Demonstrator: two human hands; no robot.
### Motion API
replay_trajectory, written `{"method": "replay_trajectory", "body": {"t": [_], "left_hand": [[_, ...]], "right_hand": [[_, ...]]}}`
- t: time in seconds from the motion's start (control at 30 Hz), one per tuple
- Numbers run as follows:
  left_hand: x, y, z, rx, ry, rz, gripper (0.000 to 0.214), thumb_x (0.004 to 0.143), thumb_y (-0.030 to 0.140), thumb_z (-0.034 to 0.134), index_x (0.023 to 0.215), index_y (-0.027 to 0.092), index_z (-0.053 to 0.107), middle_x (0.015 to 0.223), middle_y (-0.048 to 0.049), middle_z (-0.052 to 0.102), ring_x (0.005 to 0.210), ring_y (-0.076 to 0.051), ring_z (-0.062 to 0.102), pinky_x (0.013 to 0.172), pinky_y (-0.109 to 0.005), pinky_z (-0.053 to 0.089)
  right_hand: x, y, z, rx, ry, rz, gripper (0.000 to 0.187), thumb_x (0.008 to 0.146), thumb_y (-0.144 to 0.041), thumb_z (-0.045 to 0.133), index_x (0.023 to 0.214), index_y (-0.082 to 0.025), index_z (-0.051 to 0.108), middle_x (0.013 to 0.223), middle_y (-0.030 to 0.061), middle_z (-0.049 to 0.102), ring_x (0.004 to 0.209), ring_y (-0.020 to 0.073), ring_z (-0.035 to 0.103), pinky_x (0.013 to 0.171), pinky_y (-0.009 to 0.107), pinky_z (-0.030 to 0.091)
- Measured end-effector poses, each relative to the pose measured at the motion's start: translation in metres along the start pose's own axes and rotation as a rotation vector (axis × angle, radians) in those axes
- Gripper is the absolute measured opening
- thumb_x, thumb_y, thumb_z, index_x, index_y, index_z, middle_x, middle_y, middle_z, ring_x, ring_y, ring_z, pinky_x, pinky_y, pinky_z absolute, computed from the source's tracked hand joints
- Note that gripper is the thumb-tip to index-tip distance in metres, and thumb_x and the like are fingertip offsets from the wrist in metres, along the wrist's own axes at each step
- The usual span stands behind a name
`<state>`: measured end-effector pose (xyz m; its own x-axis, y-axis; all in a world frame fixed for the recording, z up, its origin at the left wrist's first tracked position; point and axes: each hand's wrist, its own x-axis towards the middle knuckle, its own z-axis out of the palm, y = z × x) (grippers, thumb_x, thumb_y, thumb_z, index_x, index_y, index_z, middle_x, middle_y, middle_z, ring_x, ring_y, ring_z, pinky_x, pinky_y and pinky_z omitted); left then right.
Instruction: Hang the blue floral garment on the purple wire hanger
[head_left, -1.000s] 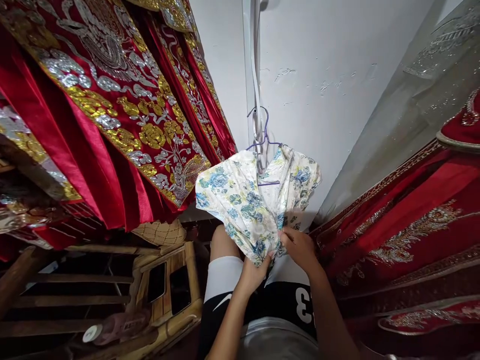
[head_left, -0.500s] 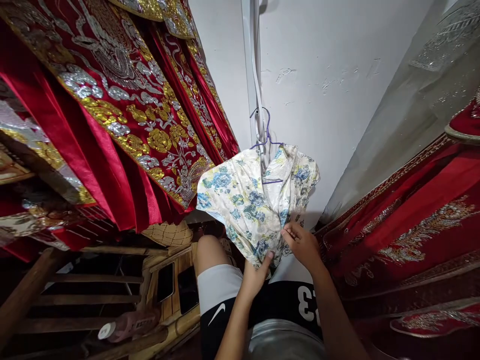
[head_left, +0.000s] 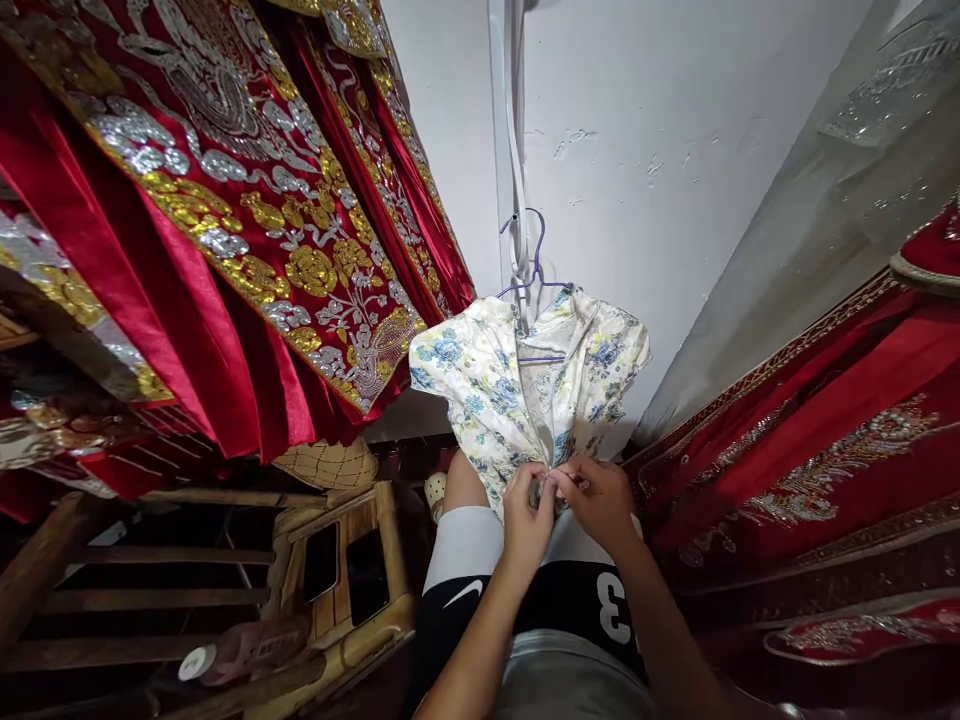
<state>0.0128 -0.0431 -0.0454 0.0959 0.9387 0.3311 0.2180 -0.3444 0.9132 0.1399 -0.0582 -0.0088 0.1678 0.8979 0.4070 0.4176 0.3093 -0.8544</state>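
Note:
A white short-sleeved shirt (head_left: pixel 480 385) with blue and yellow flowers hangs by its shoulders on a purple hanger (head_left: pixel 537 270). Its collar lies open, and the two front edges meet lower down. There my left hand (head_left: pixel 526 500) pinches the cloth at the front edge with thumb and fingers. Right beside it, my right hand (head_left: pixel 600 495) is closed on the other front edge, the fingertips of both hands touching or nearly so. Whether a button sits between the fingertips is too small to tell. The shirt's lower part drapes over my lap, partly hidden by the hands.
Red cloth with gold and silver embroidery (head_left: pixel 307 240) hangs at the left, more red embroidered cloth (head_left: pixel 825 450) at the right. A bamboo chair (head_left: pixel 330 690) at lower left bears two dark phones (head_left: pixel 367 575) and a pink bottle (head_left: pixel 244 650). A white strap (head_left: pixel 514 130) holds the hanger.
My left hand has moved up from the shirt's lower edge to meet my right hand at the front opening. The shirt's two halves now hang more evenly, drawn together at the hands.

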Motion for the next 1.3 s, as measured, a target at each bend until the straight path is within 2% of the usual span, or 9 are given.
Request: {"method": "replay_trajectory", "body": {"t": [0.1, 0.2, 0.33, 0.43, 0.6, 0.8, 0.93, 1.13, 1.3], "left_hand": [[-0.001, -0.002, 0.004, 0.055, -0.055, 0.034, 0.02, 0.098, 0.031, 0.05, 0.08, 0.022, 0.053, 0.08, -0.0035, 0.062, 0.082, -0.021, 0.059, 0.078, -0.032, 0.044], [-0.003, -0.006, 0.002, 0.111, -0.096, 0.054, 0.023, 0.096, 0.029, 0.05, 0.074, 0.023, 0.046, 0.076, -0.0023, 0.059, 0.078, -0.02, 0.057, 0.074, -0.031, 0.041], [-0.006, -0.011, -0.001, 0.19, -0.135, 0.078, 0.023, 0.094, 0.025, 0.049, 0.072, 0.023, 0.043, 0.073, -0.0016, 0.058, 0.075, -0.02, 0.056, 0.072, -0.03, 0.039], [-0.005, -0.015, -0.008, 0.251, -0.211, 0.108, 0.022, 0.093, 0.022, 0.049, 0.072, 0.022, 0.044, 0.072, -0.0006, 0.056, 0.072, -0.019, 0.054, 0.072, -0.03, 0.039], [0.031, 0.002, -0.034, 0.124, -0.293, 0.158, 0.006, 0.094, 0.023, 0.055, 0.092, 0.02, 0.06, 0.08, -0.0013, 0.064, 0.076, -0.018, 0.061, 0.073, -0.028, 0.045], [0.136, 0.086, -0.065, 0.04, 0.034, 0.467, 0.033, 0.101, 0.029, 0.053, 0.132, 0.021, 0.059, 0.089, -0.0025, 0.068, 0.08, -0.016, 0.062, 0.077, -0.029, 0.048], [0.184, 0.122, -0.069, 0.152, -0.094, 0.512, 0.016, 0.097, 0.029, 0.059, 0.094, 0.017, 0.07, 0.077, -0.0007, 0.066, 0.068, -0.014, 0.057, 0.067, -0.026, 0.042], [0.189, 0.129, -0.055, -0.053, -0.054, 0.364, 0.02, 0.091, 0.023, 0.062, 0.072, 0.017, 0.059, 0.062, 0.0033, 0.054, 0.057, -0.011, 0.047, 0.058, -0.023, 0.036], [0.199, 0.139, -0.067, -0.206, 0.116, 0.387, 0.019, 0.094, 0.023, 0.062, 0.076, 0.018, 0.06, 0.066, 0.0032, 0.055, 0.06, -0.011, 0.051, 0.059, -0.023, 0.04]], "right_hand": [[0.026, 0.004, -0.011, -0.106, -0.013, -0.039, 0.026, 0.088, -0.043, 0.059, 0.071, -0.024, 0.062, 0.06, 0.0013, 0.063, 0.056, 0.0191, 0.057, 0.057, 0.031, 0.044], [0.08, -0.003, -0.023, -0.187, 0.069, -0.129, 0.031, 0.091, -0.044, 0.056, 0.068, -0.024, 0.055, 0.059, -0.0007, 0.055, 0.056, 0.0167, 0.048, 0.057, 0.03, 0.039], [0.16, -0.039, -0.033, -0.204, 0.087, -0.416, 0.026, 0.094, -0.039, 0.056, 0.073, -0.024, 0.052, 0.066, -0.0003, 0.052, 0.06, 0.0158, 0.046, 0.059, 0.03, 0.036], [0.191, -0.063, -0.03, -0.201, 0.182, -0.573, 0.024, 0.095, -0.034, 0.056, 0.075, -0.024, 0.049, 0.067, -0.0011, 0.051, 0.062, 0.0152, 0.046, 0.061, 0.03, 0.036], [0.18, -0.07, -0.024, -0.125, 0.184, -0.669, 0.021, 0.097, -0.029, 0.059, 0.077, -0.023, 0.053, 0.064, -0.0035, 0.05, 0.057, 0.0126, 0.043, 0.057, 0.028, 0.034], [0.168, -0.069, -0.027, -0.176, 0.183, -0.74, 0.021, 0.097, -0.027, 0.06, 0.077, -0.022, 0.058, 0.064, -0.0027, 0.055, 0.056, 0.0128, 0.046, 0.056, 0.028, 0.034], [0.171, -0.063, -0.029, -0.257, 0.167, -0.822, 0.021, 0.098, -0.026, 0.06, 0.077, -0.022, 0.059, 0.067, -0.0002, 0.06, 0.059, 0.0143, 0.051, 0.058, 0.028, 0.037], [0.182, -0.038, -0.023, -0.483, 0.194, -1.028, 0.033, 0.102, -0.023, 0.05, 0.07, -0.022, 0.055, 0.059, 0.0013, 0.056, 0.054, 0.0154, 0.046, 0.052, 0.03, 0.032], [0.17, -0.009, -0.005, -0.54, -0.144, -0.973, 0.036, 0.104, -0.026, 0.047, 0.069, -0.022, 0.054, 0.058, -0.0001, 0.051, 0.053, 0.0146, 0.043, 0.052, 0.029, 0.028]]}}
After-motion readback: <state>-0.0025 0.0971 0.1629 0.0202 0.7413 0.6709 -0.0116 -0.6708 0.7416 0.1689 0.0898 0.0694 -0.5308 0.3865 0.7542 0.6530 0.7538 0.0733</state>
